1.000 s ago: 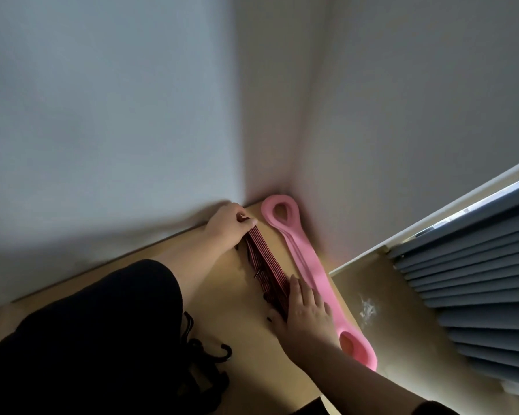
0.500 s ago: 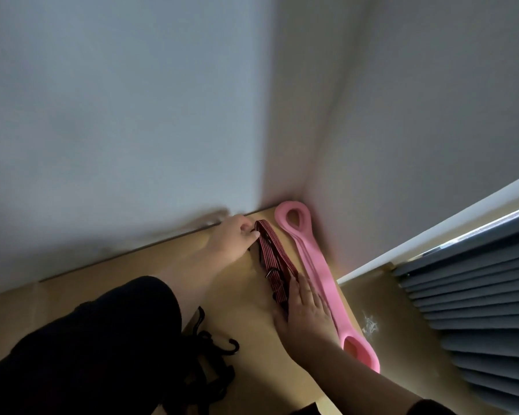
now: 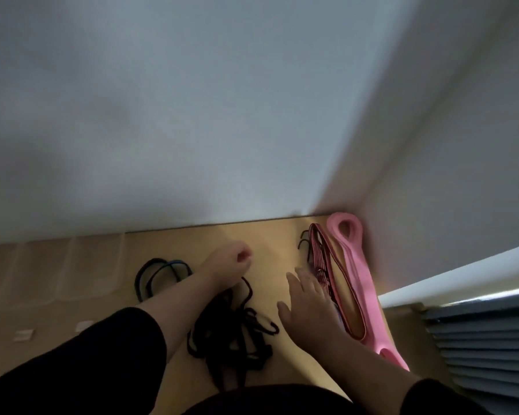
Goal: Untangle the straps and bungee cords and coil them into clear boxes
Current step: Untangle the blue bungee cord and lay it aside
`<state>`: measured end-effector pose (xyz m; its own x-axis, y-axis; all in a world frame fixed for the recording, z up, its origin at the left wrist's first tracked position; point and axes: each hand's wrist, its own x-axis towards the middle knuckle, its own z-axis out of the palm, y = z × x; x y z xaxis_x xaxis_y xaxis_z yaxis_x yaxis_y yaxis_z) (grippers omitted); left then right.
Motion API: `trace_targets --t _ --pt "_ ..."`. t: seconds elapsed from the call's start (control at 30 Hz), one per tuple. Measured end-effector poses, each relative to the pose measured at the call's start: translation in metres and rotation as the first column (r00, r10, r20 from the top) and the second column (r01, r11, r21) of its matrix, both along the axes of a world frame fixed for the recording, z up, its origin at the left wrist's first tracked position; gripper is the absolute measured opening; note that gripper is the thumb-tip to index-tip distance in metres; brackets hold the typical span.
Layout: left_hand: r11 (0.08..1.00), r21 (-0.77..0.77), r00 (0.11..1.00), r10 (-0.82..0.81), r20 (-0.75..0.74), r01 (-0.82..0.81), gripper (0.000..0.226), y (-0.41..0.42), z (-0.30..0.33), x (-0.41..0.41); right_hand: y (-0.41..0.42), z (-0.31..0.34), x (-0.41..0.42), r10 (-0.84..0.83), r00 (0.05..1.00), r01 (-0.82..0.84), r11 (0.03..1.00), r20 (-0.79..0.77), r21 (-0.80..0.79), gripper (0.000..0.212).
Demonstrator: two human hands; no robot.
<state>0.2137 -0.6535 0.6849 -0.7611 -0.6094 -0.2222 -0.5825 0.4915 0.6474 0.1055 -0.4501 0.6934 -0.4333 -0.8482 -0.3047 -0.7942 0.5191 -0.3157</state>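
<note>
A red striped strap (image 3: 327, 259) lies folded lengthwise on the tan table (image 3: 276, 244), beside a pink band (image 3: 352, 265) along the right wall. Black hooks (image 3: 303, 244) show at the strap's far end. My right hand (image 3: 307, 301) hovers with straight fingers just left of the strap, holding nothing. My left hand (image 3: 229, 265) is curled into a loose fist over the table's middle, with nothing seen in it. Below it sits a black tangle of cords (image 3: 237, 333). A blue and black cord loop (image 3: 159, 274) lies to the left. Clear boxes (image 3: 72, 271) stand faintly at far left.
White walls meet in a corner right behind the pink band. A window ledge (image 3: 450, 289) and grey blinds (image 3: 486, 339) fill the lower right. Two small pale tags (image 3: 23, 335) lie on the table near the left edge.
Both hands have come off the red striped strap, which now lies by the pink band. My left hand has moved left toward the black tangle. The view has swung left.
</note>
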Motion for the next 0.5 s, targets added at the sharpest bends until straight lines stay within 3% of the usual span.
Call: trace_targets --t 0.23,0.37,0.5 --pt "0.995 -0.084 0.997 0.052 -0.058 -0.056 0.008 -0.007 0.007 0.09 -0.034 -0.002 0.048 0.23 0.973 -0.23 0.973 0.008 0.028 0.047" --pt "0.993 -0.098 0.997 0.062 -0.054 -0.067 0.005 0.001 0.0 0.132 -0.048 -0.01 0.069 0.142 0.989 -0.143 0.989 0.034 0.035 0.03" --pt "0.993 -0.061 0.995 0.097 -0.035 -0.099 0.009 0.006 -0.012 0.163 -0.074 -0.011 0.066 -0.07 0.989 0.081 0.993 0.129 -0.083 0.023"
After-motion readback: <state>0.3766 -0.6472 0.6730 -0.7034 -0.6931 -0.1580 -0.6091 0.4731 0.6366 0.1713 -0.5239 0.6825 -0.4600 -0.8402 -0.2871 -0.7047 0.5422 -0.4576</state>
